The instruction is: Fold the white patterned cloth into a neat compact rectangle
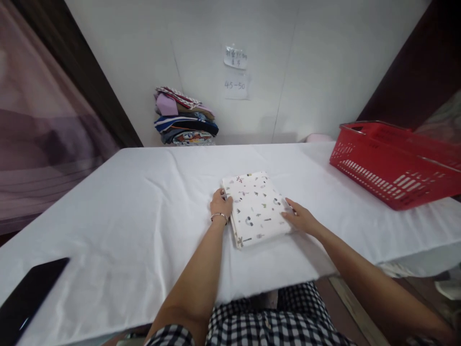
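Note:
A folded white cloth with small printed shapes (256,207) lies flat on the white-covered table (137,211). My left hand (220,204), with a thin bracelet on the wrist, grips the cloth's left edge. My right hand (301,217) touches the cloth's right edge, fingers curled onto it. The cloth lies squarely between the two hands.
A red plastic basket (392,163) sits at the table's right side. A stack of folded clothes (184,117) rests against the back wall, below two paper notes (236,72). A black phone (27,298) lies at the near left corner. A dark curtain hangs at left.

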The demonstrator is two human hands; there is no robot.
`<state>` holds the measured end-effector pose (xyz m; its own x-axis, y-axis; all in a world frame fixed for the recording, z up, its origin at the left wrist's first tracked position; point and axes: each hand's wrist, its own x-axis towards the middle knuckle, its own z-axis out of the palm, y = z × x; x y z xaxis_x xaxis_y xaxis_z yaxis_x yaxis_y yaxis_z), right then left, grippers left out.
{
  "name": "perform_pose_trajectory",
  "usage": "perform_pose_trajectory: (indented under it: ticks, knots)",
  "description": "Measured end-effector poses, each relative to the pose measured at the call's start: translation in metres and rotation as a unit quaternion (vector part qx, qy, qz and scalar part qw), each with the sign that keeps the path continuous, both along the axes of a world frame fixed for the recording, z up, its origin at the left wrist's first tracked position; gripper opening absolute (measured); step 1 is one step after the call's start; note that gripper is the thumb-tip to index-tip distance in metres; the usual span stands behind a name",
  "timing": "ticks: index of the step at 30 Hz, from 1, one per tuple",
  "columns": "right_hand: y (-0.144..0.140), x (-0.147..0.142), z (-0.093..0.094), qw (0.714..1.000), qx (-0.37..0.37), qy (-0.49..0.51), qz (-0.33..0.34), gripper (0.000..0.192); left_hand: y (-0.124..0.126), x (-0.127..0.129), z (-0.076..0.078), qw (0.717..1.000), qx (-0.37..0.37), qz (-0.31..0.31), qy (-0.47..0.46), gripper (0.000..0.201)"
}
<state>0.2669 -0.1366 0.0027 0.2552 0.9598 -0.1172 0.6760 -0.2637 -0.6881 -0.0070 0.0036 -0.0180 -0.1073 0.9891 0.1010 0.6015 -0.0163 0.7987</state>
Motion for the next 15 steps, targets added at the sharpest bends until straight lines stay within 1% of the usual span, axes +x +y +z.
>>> perform_pose_trajectory:
  ticks: [2, 4, 6, 7, 9, 12, 13, 15]
  knots:
    - [0.009, 0.000, 0.004, 0.998, -0.036, 0.048, -0.029, 0.077, 0.001, -0.001, 0.000, 1.000, 0.002, -0.004, 0.002, 0.044]
    - [0.018, 0.001, 0.008, 0.994, -0.043, 0.094, -0.025, 0.079, 0.000, -0.001, 0.000, 1.000, 0.004, -0.009, 0.004, 0.045]
    - [0.026, 0.006, 0.008, 0.994, -0.005, 0.110, -0.011, 0.075, -0.001, 0.000, 0.001, 1.000, 0.010, -0.016, 0.009, 0.047]
    - [0.029, 0.011, 0.007, 0.995, 0.020, 0.098, -0.012, 0.073, -0.002, 0.001, 0.001, 1.000, 0.014, -0.022, 0.013, 0.049]
    - [0.033, 0.020, 0.004, 0.998, 0.046, 0.035, -0.025, 0.066, -0.003, 0.004, 0.001, 0.999, 0.025, -0.040, 0.026, 0.056]
    - [0.034, 0.025, 0.006, 0.993, 0.019, -0.110, -0.027, 0.054, -0.005, 0.007, 0.000, 0.997, 0.033, -0.061, 0.035, 0.063]
    - [0.032, 0.022, 0.008, 0.986, 0.022, -0.163, -0.013, 0.050, -0.005, 0.008, -0.001, 0.997, 0.032, -0.062, 0.035, 0.063]
    - [0.025, 0.005, 0.015, 0.967, 0.070, -0.242, 0.044, 0.046, -0.005, 0.009, -0.001, 0.997, 0.027, -0.057, 0.033, 0.061]
